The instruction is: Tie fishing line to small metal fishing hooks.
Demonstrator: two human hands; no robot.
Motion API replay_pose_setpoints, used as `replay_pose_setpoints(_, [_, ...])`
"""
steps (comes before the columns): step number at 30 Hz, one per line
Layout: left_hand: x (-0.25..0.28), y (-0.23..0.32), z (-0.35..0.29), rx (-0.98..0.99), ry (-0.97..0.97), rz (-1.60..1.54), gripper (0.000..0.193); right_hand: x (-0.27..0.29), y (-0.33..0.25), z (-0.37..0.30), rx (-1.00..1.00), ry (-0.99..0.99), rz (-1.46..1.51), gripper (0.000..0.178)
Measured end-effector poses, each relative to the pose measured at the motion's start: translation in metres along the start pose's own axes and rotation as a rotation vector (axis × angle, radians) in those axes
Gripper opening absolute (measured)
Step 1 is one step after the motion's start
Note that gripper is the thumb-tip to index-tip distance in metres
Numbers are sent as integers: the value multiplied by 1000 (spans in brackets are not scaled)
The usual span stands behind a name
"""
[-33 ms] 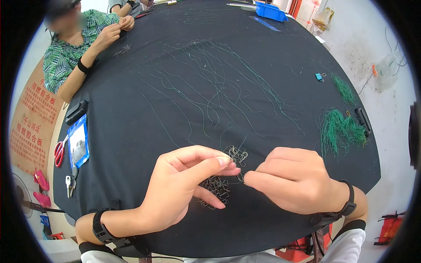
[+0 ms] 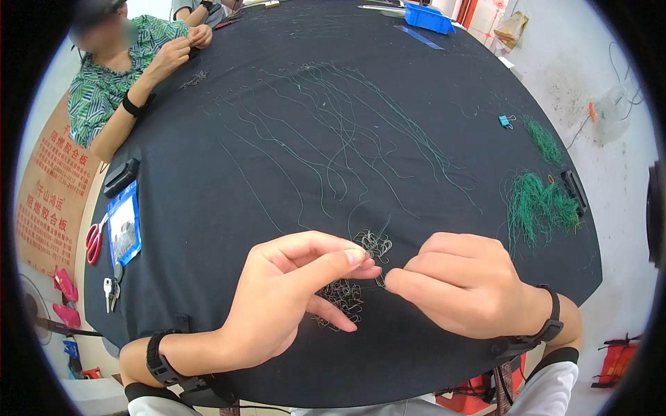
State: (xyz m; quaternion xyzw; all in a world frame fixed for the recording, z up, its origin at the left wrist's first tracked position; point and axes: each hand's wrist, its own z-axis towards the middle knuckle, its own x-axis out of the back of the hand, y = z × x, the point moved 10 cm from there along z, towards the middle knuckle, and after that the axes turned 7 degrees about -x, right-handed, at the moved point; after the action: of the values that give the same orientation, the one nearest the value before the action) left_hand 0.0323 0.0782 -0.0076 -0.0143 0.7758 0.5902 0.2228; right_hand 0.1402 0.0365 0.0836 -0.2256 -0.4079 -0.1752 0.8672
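Note:
My left hand [image 2: 291, 291] is closed in a pinch of thumb and forefinger, its other fingers partly spread. A small fish hook [image 2: 380, 280] shows just below its fingertips, partly hidden by them. My right hand [image 2: 465, 284] is closed, thumb and forefinger pressed together close by the hook, apparently on a very thin line whose course is hard to follow. Under and behind my left hand lies a dark heap of fish hooks [image 2: 345, 297]. A smaller heap of hooks [image 2: 375, 243] sits just beyond my fingertips.
Green fishing lines [image 2: 333, 132] spread over the black cloth ahead. Green line bundles [image 2: 538, 208] and a teal binder clip [image 2: 506, 122] lie right; red-handled scissors [image 2: 95, 243], a blue-edged packet [image 2: 125, 225] and keys [image 2: 109, 292] left. A blue bin [image 2: 427, 19] stands far. A co-worker [image 2: 132, 62] sits far left.

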Motion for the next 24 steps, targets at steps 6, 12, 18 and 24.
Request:
replay_pose_setpoints(6, [-9, -6, -8, 70, -31, -16, 13, 3, -10, 4, 49, 59, -53, 27])
replay_pose_setpoints(12, [-11, -11, -12, 128, -31, -72, 13, 3, -16, 3, 95, 64, -112, 29])
replay_pose_setpoints(18, [-11, -11, -12, 122, -33, -56, 13, 3, -18, 3, 91, 79, -146, 28])
replay_pose_setpoints(24, [-12, -10, -11, 104, -58, -25, 14, 6, -18, 3, 85, 98, -164, 29])
